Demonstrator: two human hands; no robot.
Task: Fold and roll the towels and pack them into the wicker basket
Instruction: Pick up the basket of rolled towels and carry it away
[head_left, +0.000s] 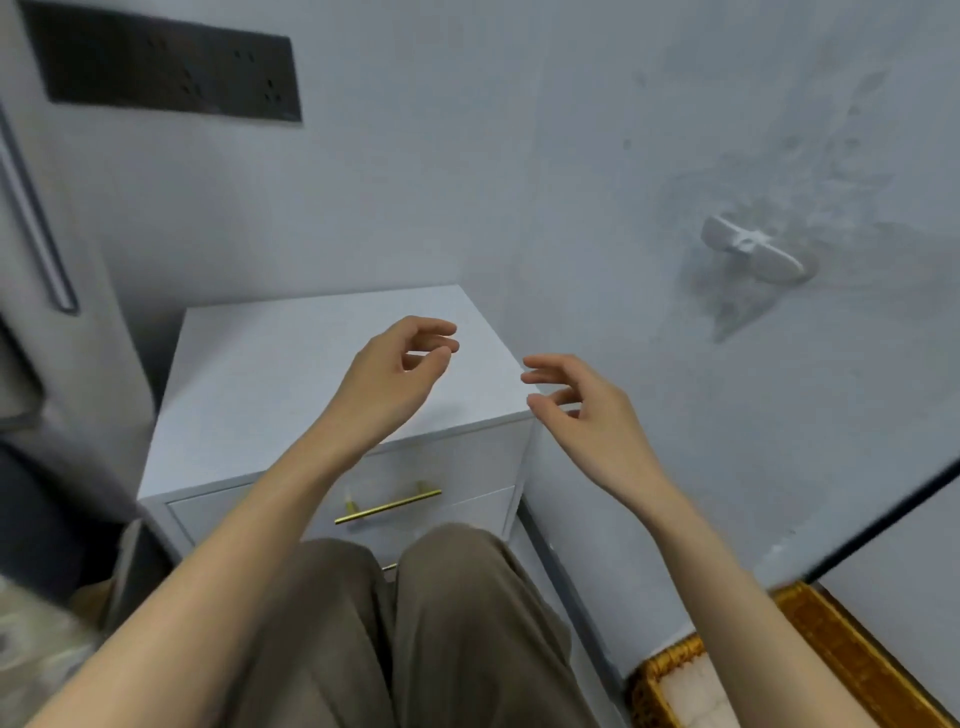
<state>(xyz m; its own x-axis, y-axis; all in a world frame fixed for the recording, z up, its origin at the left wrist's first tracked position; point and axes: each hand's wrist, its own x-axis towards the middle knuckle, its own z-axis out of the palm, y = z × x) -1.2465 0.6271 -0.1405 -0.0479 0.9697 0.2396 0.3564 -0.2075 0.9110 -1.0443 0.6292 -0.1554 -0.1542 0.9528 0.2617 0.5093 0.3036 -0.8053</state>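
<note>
Roughly at the centre of the frame, both hands are raised in the air with nothing in them. The left hand (400, 374) hangs over the top of a white drawer cabinet (285, 374), its fingers loosely curled and its thumb close to the fingertips. The right hand (582, 410) is just past the cabinet's right front corner, fingers spread and gently bent, palm turned toward the left hand. The two hands are near each other but apart, and neither touches the cabinet.

The wicker basket (655, 670) is in the lower right corner of the frame, on the floor against the pale wall and partly hidden behind the right forearm. Something pale lies inside it (701, 693); whether it is a towel cannot be told.

Below the hands, the cabinet's upper drawer carries a gold bar handle (387, 506), and a pair of knees in olive-brown trousers (447, 597) fills the bottom centre. A white wall hook (748, 249) sits at the right on a scuffed patch of wall. A dark socket panel (166, 67) is in the upper left.
</note>
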